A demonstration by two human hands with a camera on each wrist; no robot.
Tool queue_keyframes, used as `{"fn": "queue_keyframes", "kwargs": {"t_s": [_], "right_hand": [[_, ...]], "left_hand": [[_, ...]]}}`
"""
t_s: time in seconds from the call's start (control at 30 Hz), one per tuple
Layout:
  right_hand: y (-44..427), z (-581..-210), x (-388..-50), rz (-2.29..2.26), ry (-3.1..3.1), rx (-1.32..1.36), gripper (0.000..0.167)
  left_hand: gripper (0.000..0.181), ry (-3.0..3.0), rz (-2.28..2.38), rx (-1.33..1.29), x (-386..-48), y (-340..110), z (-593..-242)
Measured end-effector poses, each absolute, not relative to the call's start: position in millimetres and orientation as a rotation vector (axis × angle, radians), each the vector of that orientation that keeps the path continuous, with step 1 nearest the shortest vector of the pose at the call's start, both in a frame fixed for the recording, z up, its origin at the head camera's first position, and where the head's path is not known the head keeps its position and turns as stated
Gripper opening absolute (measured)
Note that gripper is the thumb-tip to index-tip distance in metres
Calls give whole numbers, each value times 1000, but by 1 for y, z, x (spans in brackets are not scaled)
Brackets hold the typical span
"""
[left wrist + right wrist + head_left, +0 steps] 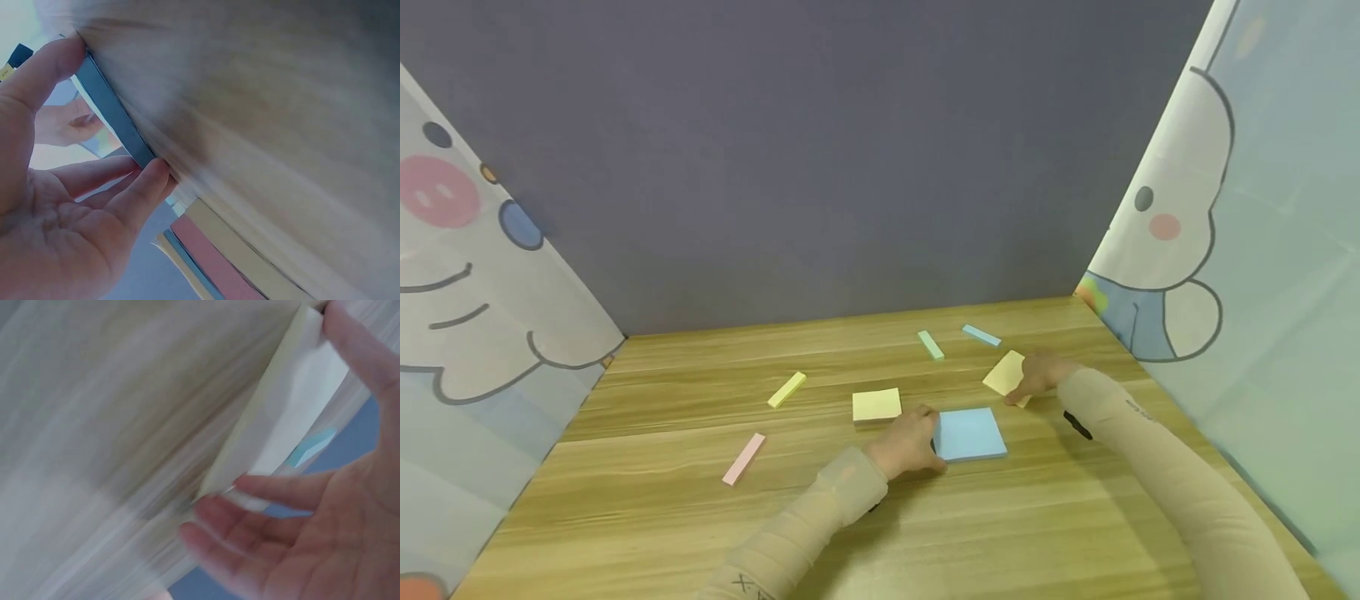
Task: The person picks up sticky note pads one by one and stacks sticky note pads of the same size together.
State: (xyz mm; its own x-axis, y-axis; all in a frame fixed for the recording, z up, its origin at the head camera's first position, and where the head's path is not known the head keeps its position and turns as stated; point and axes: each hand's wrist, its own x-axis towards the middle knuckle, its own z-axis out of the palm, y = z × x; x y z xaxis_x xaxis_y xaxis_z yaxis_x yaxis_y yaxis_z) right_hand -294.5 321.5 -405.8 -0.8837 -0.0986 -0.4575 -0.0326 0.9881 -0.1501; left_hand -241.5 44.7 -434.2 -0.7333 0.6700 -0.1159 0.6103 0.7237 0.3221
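Observation:
A light-blue sticky note pad lies flat on the wooden table. My left hand holds its left side; in the left wrist view the thumb and fingers span the pad's blue edge. Farther back to the right is a pale yellow sticky note pad, partly covered by my right hand. The right wrist view shows thumb and fingertips at opposite ends of this yellow pad. Just left of the blue pad sits a yellow-topped stack of sticky note pads, with pink and blue layers below.
Narrow note strips lie around: pink and yellow on the left, green and blue at the back. A dark grey panel backs the table; cartoon-printed sheets flank it.

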Motion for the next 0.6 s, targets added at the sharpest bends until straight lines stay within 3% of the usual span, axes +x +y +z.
{"fn": "queue_keyframes", "kwargs": {"t_s": [0.23,0.43,0.6], "right_hand": [[314,-403,-288,-68,2681,-71,76],[324,-397,-294,-324,2664,-127,64],[335,-393,-299,-294,2724,-264,88]], "left_hand": [[79,2700,374,1028,-243,43,-431],[81,2696,381,1000,-242,44,-432],[81,2692,385,995,-240,45,-433]]}}
